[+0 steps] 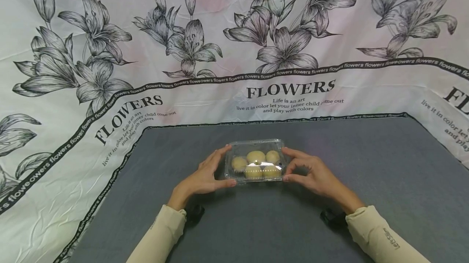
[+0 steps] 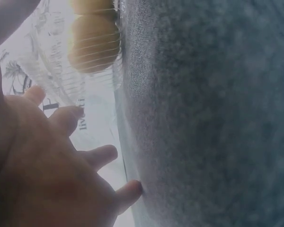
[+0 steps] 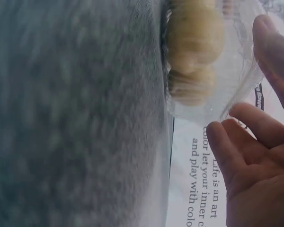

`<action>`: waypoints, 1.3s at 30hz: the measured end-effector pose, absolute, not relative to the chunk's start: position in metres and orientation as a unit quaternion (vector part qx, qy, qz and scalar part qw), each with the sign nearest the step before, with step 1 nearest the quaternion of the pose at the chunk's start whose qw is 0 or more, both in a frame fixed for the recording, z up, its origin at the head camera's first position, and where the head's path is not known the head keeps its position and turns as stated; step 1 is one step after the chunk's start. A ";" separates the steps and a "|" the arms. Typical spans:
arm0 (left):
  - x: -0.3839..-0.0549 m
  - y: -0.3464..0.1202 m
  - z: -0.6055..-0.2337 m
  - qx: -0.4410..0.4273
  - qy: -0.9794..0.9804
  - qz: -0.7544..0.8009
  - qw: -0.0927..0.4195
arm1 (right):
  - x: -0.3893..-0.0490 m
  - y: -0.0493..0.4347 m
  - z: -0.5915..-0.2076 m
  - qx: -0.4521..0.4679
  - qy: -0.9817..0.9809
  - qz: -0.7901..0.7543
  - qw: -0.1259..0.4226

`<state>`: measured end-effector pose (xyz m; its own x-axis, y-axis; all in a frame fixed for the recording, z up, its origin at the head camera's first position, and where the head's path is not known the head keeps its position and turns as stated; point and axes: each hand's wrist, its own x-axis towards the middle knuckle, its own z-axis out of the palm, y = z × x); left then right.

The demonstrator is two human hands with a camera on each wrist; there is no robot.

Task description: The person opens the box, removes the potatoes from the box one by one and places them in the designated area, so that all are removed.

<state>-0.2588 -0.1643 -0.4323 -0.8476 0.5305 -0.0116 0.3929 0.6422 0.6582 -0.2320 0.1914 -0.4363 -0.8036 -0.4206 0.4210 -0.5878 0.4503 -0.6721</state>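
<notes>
A clear plastic clamshell box (image 1: 234,149) sits on the grey tabletop, its lid down. Several rounded pale yellow pieces (image 1: 255,157) lie inside; their kind is not certain. My left hand (image 1: 205,177) holds the box's left end, thumb by the near corner and fingers by the far one. At the opposite end, my right hand (image 1: 311,171) grips the box between thumb and fingers. The right wrist view has the right fingertips (image 3: 217,130) at the edge of the clear plastic. In the left wrist view, the little finger (image 2: 128,194) reaches down to the cloth.
A grey cloth surface (image 1: 256,222) spreads around the box. Behind it and at the sides hangs a white sheet (image 1: 205,100) with black lily drawings and printed words. Dark wrist devices (image 1: 194,214) show under both forearms.
</notes>
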 end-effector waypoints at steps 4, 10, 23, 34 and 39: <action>-0.258 -0.163 -0.431 0.255 0.899 0.340 0.105 | -0.231 0.191 -0.438 0.295 -0.841 0.440 0.106; -0.258 -0.163 -0.429 0.257 0.898 0.341 0.110 | -0.230 0.190 -0.437 0.292 -0.833 0.458 0.102; -0.257 -0.162 -0.428 0.265 0.892 0.348 0.119 | -0.230 0.193 -0.436 0.286 -0.816 0.495 0.090; -0.256 -0.167 -0.424 0.272 0.894 0.339 0.108 | -0.226 0.191 -0.427 0.256 -0.823 0.503 0.065; -0.256 -0.167 -0.426 0.271 0.893 0.343 0.110 | -0.224 0.190 -0.429 0.253 -0.833 0.483 0.091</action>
<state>-0.2561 -0.1669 -0.4255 -0.8285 0.5599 -0.0106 0.4087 0.6177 0.6719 -0.2243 0.1896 -0.4291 -0.8551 -0.3350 0.3956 -0.5099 0.4056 -0.7586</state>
